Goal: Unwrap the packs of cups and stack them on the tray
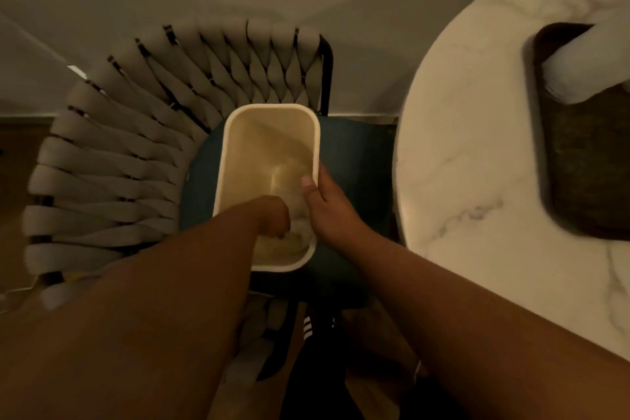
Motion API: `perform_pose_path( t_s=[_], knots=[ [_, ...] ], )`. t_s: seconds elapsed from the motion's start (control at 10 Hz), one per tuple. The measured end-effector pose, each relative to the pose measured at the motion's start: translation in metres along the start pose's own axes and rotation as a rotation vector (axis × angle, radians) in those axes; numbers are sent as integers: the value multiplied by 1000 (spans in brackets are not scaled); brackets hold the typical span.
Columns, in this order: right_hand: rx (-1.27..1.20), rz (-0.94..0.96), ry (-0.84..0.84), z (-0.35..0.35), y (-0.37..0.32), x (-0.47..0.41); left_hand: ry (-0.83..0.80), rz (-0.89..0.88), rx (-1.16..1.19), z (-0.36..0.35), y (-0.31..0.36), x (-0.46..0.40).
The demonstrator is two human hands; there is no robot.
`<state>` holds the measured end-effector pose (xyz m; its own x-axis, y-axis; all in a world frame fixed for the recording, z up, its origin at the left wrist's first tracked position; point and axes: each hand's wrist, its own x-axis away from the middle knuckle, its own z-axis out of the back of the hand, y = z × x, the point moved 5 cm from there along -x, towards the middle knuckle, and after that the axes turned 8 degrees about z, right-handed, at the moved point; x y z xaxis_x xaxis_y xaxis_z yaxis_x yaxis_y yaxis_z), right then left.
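Cream bin (226,160) sits on a chair seat (351,160), long axis 12 to 6, open mouth up. Right hand (327,206) grips the bin's 3 o'clock rim, thumb inside. Left hand (272,216) reaches into the bin at 6 o'clock, fingers curled on crumpled wrapping (293,239); blurred, cannot tell for sure. At 2 o'clock a stack of cups (586,65) lies tilted on a dark tray (586,164), long axis 1 to 7, on the round marble surface (470,147). Surface edge is near the bin's right side.

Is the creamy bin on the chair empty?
Nearly: the bin shows bare walls, with only crumpled wrapping at the bottom by the left hand.
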<state>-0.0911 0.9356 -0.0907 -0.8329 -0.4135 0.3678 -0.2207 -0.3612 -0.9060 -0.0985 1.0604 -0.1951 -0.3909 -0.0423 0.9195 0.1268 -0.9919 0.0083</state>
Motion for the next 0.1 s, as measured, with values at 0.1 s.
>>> perform_pose_path(
  t_s=[0.1],
  knots=[
    [13, 14, -14, 24, -25, 22, 9, 77, 190, 12, -2, 42]
  ],
)
